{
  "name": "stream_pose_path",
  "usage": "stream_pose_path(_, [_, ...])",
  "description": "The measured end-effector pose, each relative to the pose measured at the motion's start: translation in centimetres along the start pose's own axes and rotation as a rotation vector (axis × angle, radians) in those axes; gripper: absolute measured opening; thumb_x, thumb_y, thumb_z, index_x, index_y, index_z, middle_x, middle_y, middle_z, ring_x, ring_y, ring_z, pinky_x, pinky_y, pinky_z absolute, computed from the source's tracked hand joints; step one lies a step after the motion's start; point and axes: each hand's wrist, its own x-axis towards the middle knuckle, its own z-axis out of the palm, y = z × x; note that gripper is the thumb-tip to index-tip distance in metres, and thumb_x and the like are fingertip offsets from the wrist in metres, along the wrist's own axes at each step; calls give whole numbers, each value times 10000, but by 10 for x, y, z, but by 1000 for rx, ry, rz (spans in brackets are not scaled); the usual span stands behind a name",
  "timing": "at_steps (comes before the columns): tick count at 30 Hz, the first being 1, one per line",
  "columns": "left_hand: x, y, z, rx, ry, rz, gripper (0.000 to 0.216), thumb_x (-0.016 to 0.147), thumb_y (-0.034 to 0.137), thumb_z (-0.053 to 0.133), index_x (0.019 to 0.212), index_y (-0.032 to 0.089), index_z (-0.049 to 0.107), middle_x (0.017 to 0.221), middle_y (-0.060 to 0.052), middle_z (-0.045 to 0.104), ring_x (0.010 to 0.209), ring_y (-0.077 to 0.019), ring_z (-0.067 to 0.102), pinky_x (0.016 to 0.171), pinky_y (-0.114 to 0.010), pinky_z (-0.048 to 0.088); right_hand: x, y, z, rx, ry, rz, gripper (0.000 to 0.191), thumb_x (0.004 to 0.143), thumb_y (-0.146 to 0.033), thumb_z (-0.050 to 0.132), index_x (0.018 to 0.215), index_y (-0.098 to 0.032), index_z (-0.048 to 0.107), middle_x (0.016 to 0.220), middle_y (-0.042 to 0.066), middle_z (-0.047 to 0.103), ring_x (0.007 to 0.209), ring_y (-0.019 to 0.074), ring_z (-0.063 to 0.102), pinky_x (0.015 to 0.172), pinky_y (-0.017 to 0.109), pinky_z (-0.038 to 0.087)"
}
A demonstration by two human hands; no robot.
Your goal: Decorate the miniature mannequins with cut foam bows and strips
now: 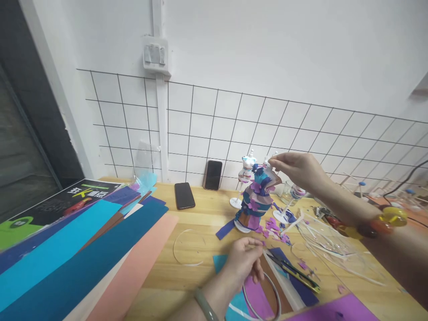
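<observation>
A small mannequin figure dressed in blue, purple and brown paper strips stands on the wooden table. My right hand is raised beside its top, fingers pinched on the white neck piece. My left hand rests low on the table with fingers curled in a pinch near small purple paper scraps; what it holds is too small to make out. A second white mannequin stands just behind the dressed one.
Large paper sheets in blue, teal and pink lie at the left. Two dark phones sit by the wire grid wall. A utility knife, a wire ring and clear plastic scraps lie at the right.
</observation>
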Motion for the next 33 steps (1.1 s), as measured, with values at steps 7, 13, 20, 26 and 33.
stream_pose_path(7, [1,25,-44,735,396,175,158,793,178,480,883,187,610,903,-77,628,964,-237,546,844,-352,361,-1,5,-4,31,-11,17,345,761,-468,569,875,-170,698,692,44,694,394,77,440,380,221,345])
stream_pose_path(13, [7,18,-67,1126,488,146,125,743,150,561,839,141,640,935,-115,626,980,-258,531,850,-345,367,-1,9,-2,28,-7,-31,346,764,-473,572,875,-170,698,724,56,710,553,147,584,457,240,405])
stream_pose_path(20, [9,17,-68,1288,527,135,172,793,171,488,843,152,651,890,-112,659,914,-236,578,770,-320,397,-2,11,6,55,-33,-46,305,770,-458,571,841,-188,694,786,60,721,684,195,640,566,275,459])
stream_pose_path(26, [8,21,-70,1337,602,109,222,802,186,437,904,137,628,877,-126,675,868,-251,609,728,-334,410,-2,6,12,125,-52,-68,254,778,-419,561,819,-200,682,810,50,714,714,194,640,561,269,467])
stream_pose_path(33, [9,19,-70,1370,614,99,199,798,195,444,882,133,613,863,-136,677,860,-261,618,727,-346,412,2,1,18,147,-67,-80,264,791,-393,543,827,-170,681,735,56,701,658,181,628,556,280,463])
